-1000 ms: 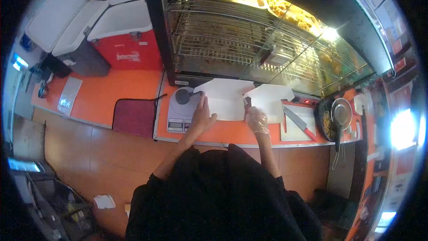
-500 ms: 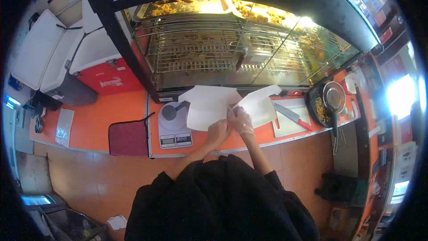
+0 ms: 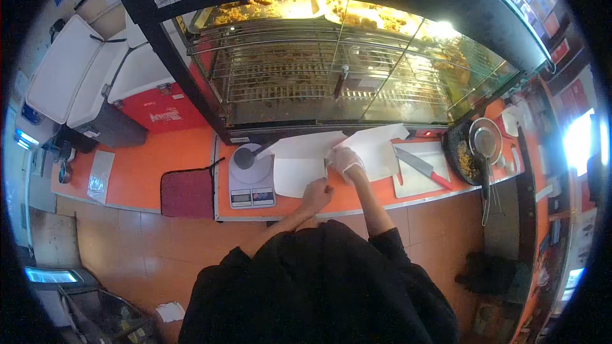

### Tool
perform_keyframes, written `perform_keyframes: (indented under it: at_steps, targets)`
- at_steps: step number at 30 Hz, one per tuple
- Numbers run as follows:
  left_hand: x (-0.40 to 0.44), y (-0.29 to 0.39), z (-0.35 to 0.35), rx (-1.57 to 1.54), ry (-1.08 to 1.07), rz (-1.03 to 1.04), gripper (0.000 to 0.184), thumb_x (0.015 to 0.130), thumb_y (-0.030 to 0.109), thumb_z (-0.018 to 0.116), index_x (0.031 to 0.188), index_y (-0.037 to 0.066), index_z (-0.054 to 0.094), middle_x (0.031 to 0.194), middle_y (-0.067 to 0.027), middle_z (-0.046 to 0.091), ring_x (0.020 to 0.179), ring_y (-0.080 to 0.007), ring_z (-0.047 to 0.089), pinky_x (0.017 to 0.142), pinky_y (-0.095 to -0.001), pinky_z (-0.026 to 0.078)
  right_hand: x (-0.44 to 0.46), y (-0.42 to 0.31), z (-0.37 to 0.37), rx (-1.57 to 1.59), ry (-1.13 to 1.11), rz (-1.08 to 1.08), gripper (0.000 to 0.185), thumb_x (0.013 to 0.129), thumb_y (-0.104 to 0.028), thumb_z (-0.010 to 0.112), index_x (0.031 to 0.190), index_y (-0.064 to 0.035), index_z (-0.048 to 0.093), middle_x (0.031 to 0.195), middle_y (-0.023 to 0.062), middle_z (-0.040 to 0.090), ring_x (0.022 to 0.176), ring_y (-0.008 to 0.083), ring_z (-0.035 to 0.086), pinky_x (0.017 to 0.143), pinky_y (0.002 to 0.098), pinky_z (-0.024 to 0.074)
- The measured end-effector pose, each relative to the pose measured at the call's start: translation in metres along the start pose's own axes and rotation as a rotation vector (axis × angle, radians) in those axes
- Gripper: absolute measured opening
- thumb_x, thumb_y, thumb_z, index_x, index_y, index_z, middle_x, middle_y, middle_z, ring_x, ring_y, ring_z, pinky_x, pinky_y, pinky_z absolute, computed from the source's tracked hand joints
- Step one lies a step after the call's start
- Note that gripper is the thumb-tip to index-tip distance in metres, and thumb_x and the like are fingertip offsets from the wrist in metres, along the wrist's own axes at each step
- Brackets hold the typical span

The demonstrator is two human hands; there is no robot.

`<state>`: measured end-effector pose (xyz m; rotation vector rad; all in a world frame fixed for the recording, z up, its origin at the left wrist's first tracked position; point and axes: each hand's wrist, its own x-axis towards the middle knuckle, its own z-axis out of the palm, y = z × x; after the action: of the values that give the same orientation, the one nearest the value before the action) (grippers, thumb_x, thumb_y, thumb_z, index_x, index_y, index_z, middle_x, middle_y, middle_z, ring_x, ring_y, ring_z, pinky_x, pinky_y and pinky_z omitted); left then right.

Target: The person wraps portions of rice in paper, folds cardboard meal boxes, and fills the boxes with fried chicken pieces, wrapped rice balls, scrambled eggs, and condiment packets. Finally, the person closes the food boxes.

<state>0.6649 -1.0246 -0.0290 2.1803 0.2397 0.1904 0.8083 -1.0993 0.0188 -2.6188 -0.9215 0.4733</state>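
Two white, unfolded cardboard takeaway boxes (image 3: pixel 301 175) (image 3: pixel 376 151) lie side by side on the orange counter. My left hand (image 3: pixel 317 195) is bare and curled into a fist beside the lower right edge of the left box. Nothing shows in its fingers. My right hand (image 3: pixel 347 159) wears a clear plastic glove. It is over the inner edges of the two boxes, where they meet. Its fingertips are blurred, so whether they grip cardboard is unclear.
Left of the boxes, a kitchen scale (image 3: pixel 252 181) carries a dark round scoop (image 3: pixel 245 158). A red-handled knife (image 3: pixel 421 164) lies on a white cutting board (image 3: pixel 411 185). Farther right are a black pan (image 3: pixel 460 153) and a strainer (image 3: pixel 486 142). A glass warming cabinet (image 3: pixel 306 76) stands behind.
My left hand has come away from my gloved right hand and moved toward me. My right hand stays near the boxes' meeting edges. The view has shifted slightly.
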Motion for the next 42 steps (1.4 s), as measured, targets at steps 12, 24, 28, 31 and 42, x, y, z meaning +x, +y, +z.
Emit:
perform_keyframes:
  at_steps: [12, 24, 28, 31, 42]
  targets:
    - [0.008, 0.006, 0.0, 0.15, -0.076, 0.131, 0.02, 0.085, 0.018, 0.053, 0.083, -0.001, 0.058, 0.08, -0.0226, 0.06, 0.074, -0.0398, 0.059, 0.068, -0.0499, 0.045, -0.024, 0.017, 0.001, -0.404, -0.173, -0.336, 0.026, 0.079, -0.018, 0.053, 0.097, -0.0006, 0.061, 0.082, 0.0201, 0.065, 0.082, 0.0368, 0.065, 0.074, 0.0435, 0.0514]
    - [-0.008, 0.005, -0.059, 0.16, 0.104, 0.468, 0.011, 0.081, 0.012, 0.053, 0.082, 0.001, 0.054, 0.078, -0.014, 0.054, 0.076, -0.0331, 0.054, 0.068, -0.0444, 0.045, 0.013, -0.281, -0.263, -0.7, 0.561, -0.441, 0.046, 0.091, -0.041, 0.048, 0.126, -0.0121, 0.042, 0.134, 0.011, 0.042, 0.122, 0.0282, 0.04, 0.097, 0.0418, 0.0324]
    - [-0.015, -0.011, -0.074, 0.168, 0.054, 0.426, 0.01, 0.08, 0.012, 0.054, 0.081, 0.002, 0.054, 0.078, -0.0136, 0.055, 0.077, -0.0324, 0.056, 0.068, -0.0438, 0.045, 0.09, -0.273, -0.284, -0.68, 0.643, -0.407, 0.044, 0.091, -0.041, 0.049, 0.125, -0.0125, 0.044, 0.133, 0.0106, 0.044, 0.12, 0.0282, 0.042, 0.096, 0.0414, 0.0341]
    - [-0.017, -0.021, -0.081, 0.169, 0.029, 0.373, 0.01, 0.081, 0.013, 0.053, 0.082, 0.003, 0.055, 0.079, -0.0128, 0.055, 0.079, -0.0316, 0.057, 0.069, -0.044, 0.045, 0.127, -0.259, -0.294, -0.623, 0.668, -0.382, 0.043, 0.091, -0.04, 0.049, 0.124, -0.0128, 0.045, 0.132, 0.0103, 0.045, 0.119, 0.0282, 0.043, 0.094, 0.0412, 0.0354]
    - [-0.016, -0.023, -0.073, 0.171, -0.031, 0.471, 0.011, 0.08, 0.015, 0.054, 0.081, 0.004, 0.055, 0.079, -0.0119, 0.057, 0.077, -0.0315, 0.058, 0.069, -0.0442, 0.045, 0.182, -0.214, -0.302, -0.413, 0.718, -0.411, 0.039, 0.091, -0.039, 0.049, 0.121, -0.014, 0.049, 0.129, 0.0092, 0.049, 0.114, 0.0282, 0.048, 0.091, 0.0402, 0.0402]
